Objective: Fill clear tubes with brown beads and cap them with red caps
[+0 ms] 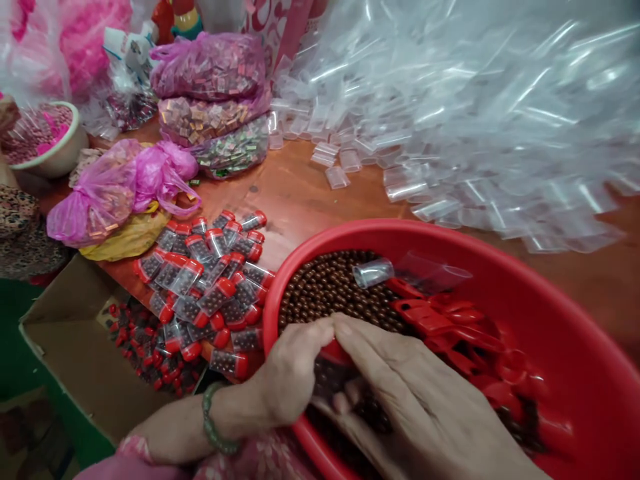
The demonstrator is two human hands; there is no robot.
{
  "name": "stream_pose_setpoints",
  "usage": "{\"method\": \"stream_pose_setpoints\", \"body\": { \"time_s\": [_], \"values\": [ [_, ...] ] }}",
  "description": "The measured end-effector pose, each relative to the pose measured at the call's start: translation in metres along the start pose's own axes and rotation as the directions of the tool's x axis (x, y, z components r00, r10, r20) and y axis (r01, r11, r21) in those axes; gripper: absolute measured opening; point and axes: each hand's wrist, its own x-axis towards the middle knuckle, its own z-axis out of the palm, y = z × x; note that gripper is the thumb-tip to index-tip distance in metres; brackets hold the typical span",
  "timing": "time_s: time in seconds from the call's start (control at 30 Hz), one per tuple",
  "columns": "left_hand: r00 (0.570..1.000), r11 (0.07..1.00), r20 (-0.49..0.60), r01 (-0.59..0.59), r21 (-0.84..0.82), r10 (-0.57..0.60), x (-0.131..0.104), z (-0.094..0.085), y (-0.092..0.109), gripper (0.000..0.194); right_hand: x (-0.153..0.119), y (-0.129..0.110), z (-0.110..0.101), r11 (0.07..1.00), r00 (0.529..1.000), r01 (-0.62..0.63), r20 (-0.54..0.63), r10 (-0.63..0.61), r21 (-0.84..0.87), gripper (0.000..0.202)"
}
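Note:
Over a large red basin [370,233], my left hand [295,367] and my right hand [405,380] are closed together around a small clear container [330,377] with a red cap. Dark balls show through its wall; my fingers hide part of it. Below my hands the basin holds many brown balls [330,280]. A clear plastic tube [373,273] lies on the balls, near another clear piece [435,270]. Red plastic caps [460,327] are heaped in the basin's right half.
Filled red-capped containers [210,280] cover the table left of the basin; more lie in a cardboard box [65,340]. Clear tubes [425,133] are piled behind. Plastic bags [210,73] stand at the back left. At the far left, a person's arm [7,127] reaches by a white bowl [50,157].

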Motion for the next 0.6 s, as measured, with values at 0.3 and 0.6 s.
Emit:
{"method": "stream_pose_setpoints", "body": {
  "time_s": [0.3, 0.6],
  "values": [
    [0.665, 0.601, -0.471, 0.042, 0.798, 0.579, -0.039, -0.125, -0.005, 0.034, -0.021, 0.068, -0.009, 0.935, 0.911, -0.298, 0.237, 0.338, -0.189, 0.025],
    [0.573, 0.165, -0.088, -0.084, 0.983, 0.815, 0.001, -0.109, -0.011, 0.045, 0.019, 0.113, 0.017, 0.894, 0.844, -0.227, 0.38, 0.378, -0.387, 0.035]
  ]
}}
